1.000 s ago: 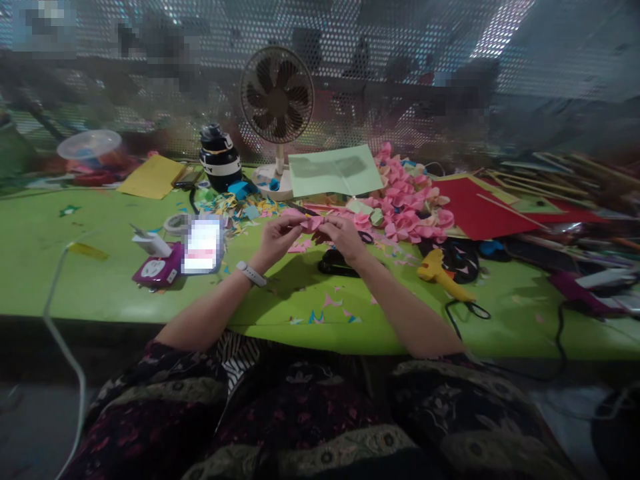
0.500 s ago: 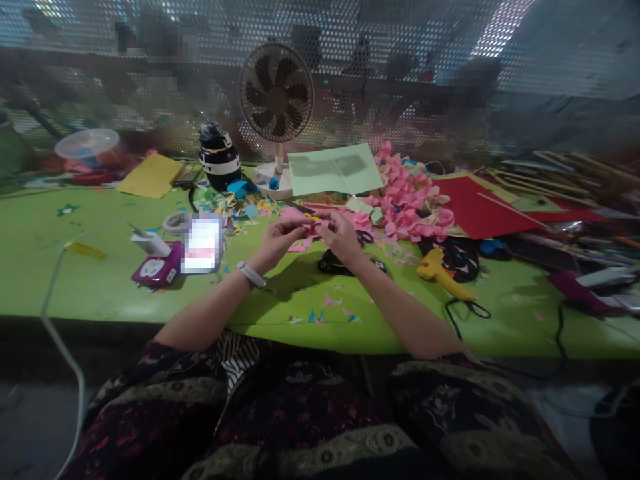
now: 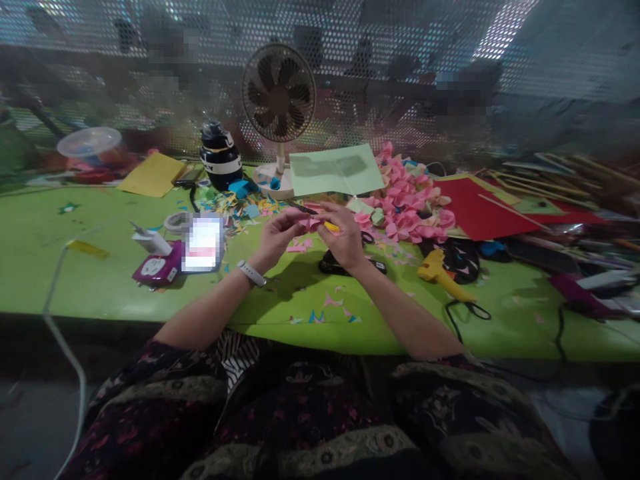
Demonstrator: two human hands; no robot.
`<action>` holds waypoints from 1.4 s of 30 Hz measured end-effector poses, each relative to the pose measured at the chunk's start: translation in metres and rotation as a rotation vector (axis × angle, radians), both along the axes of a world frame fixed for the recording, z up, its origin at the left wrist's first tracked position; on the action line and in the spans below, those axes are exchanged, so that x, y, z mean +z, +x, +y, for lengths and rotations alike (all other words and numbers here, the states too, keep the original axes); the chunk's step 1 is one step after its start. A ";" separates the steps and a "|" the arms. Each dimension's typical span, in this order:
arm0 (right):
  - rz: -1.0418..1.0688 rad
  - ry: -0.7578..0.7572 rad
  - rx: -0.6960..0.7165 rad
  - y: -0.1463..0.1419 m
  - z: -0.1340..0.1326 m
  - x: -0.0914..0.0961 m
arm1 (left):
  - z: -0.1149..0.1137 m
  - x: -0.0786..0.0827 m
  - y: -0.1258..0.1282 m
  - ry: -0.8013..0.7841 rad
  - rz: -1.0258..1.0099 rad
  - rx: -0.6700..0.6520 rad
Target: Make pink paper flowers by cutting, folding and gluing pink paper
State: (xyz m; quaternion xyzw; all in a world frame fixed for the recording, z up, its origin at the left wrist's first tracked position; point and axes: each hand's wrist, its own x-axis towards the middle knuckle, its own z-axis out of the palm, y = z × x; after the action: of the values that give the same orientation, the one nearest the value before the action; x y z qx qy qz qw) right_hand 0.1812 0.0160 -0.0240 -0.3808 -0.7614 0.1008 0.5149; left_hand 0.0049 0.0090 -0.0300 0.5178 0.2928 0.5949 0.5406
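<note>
Left hand point(image 3: 277, 237) and right hand point(image 3: 345, 241) met above the green table point(image 3: 100, 280), fingertips drawn close together. The left pinched a small pink paper piece point(image 3: 312, 225) between thumb and fingers, a pale watch point(image 3: 250, 273) on its wrist. The right was curled shut around a yellow-bodied tool point(image 3: 331, 227), whose thin dark tip pointed toward 10 o'clock, and its fingertips touched the paper as well.

White lettering on the black bottle point(image 3: 220, 160) at 11 o'clock was too blurred to read.

At 12 o'clock from the hands stood a small fan point(image 3: 279, 93), with a light green sheet point(image 3: 335, 171) leaning just beside it. A heap of pink paper flowers point(image 3: 410, 207) lay at 2 o'clock, touching a red sheet point(image 3: 475, 210) farther right. A yellow glue gun point(image 3: 436, 270) lay at 4 o'clock. Just under the right hand sat a black object point(image 3: 333, 268), partly hidden by the wrist. Paper scraps point(image 3: 240, 207) were strewn at 10 o'clock, and a tape roll point(image 3: 175, 222) lay at 9 o'clock.
</note>
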 end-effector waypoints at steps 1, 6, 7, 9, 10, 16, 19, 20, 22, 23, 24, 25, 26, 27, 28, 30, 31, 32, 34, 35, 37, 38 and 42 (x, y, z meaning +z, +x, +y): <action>0.019 -0.008 0.018 0.000 0.000 0.000 | -0.001 0.001 0.001 0.015 -0.006 0.005; 0.083 -0.110 0.063 -0.003 -0.001 -0.003 | -0.004 0.001 0.004 0.024 -0.029 0.060; 0.095 -0.127 0.075 -0.004 -0.001 -0.004 | -0.005 0.000 0.005 0.022 -0.029 0.074; 0.111 -0.147 0.099 -0.007 -0.002 -0.006 | -0.005 -0.003 0.006 0.023 -0.030 0.105; 0.111 -0.152 0.107 -0.008 -0.002 -0.007 | -0.005 -0.004 0.007 0.023 -0.030 0.120; 0.034 -0.115 0.125 -0.014 -0.006 -0.011 | -0.005 -0.008 0.009 0.002 -0.010 0.160; -0.030 -0.148 0.123 -0.016 -0.006 -0.012 | -0.003 -0.010 0.009 -0.008 0.006 0.176; -0.042 -0.159 0.126 -0.016 -0.005 -0.012 | -0.002 -0.011 0.009 -0.006 0.012 0.178; -0.043 -0.174 0.120 -0.016 -0.005 -0.010 | 0.000 -0.012 0.008 0.005 0.024 0.173; -0.034 -0.181 0.107 -0.015 -0.006 -0.009 | 0.001 -0.012 0.008 0.008 0.032 0.169; -0.021 -0.185 0.090 -0.014 -0.006 -0.007 | 0.001 -0.011 0.007 0.007 0.038 0.167; -0.006 -0.187 0.069 -0.013 -0.006 -0.005 | 0.001 -0.010 0.007 0.004 0.040 0.167; 0.005 -0.184 0.051 -0.012 -0.007 -0.002 | 0.000 -0.009 0.006 -0.002 0.041 0.169; 0.010 -0.175 0.038 -0.011 -0.007 -0.001 | 0.000 -0.008 0.006 -0.007 0.040 0.172; 0.007 -0.160 0.031 -0.010 -0.007 0.001 | -0.001 -0.007 0.005 -0.010 0.039 0.175; -0.019 -0.124 0.023 -0.008 -0.007 0.001 | -0.001 -0.006 0.004 -0.010 0.050 0.182; -0.039 -0.108 0.013 -0.008 -0.006 0.001 | -0.002 -0.006 0.004 -0.008 0.065 0.185; -0.060 -0.094 -0.003 -0.008 -0.005 0.000 | -0.001 -0.006 0.004 -0.004 0.083 0.191; -0.102 -0.073 -0.044 -0.008 -0.003 -0.003 | 0.000 -0.007 0.003 0.010 0.117 0.212; -0.122 -0.064 -0.058 -0.008 -0.003 -0.004 | 0.000 -0.008 0.003 0.020 0.131 0.226; -0.152 -0.055 -0.066 -0.008 -0.001 -0.005 | 0.001 -0.008 0.003 0.044 0.164 0.247; -0.165 -0.056 -0.062 -0.008 -0.001 -0.006 | 0.002 -0.008 0.002 0.058 0.182 0.253; -0.156 -0.078 -0.052 -0.006 -0.002 -0.003 | 0.001 -0.007 0.001 0.169 0.272 0.271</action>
State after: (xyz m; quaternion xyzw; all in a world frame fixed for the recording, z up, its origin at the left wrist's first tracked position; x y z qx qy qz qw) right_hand 0.1756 0.0140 -0.0266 -0.4269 -0.7845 0.0869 0.4413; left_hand 0.0055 0.0102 -0.0371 0.5928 0.3788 0.6093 0.3658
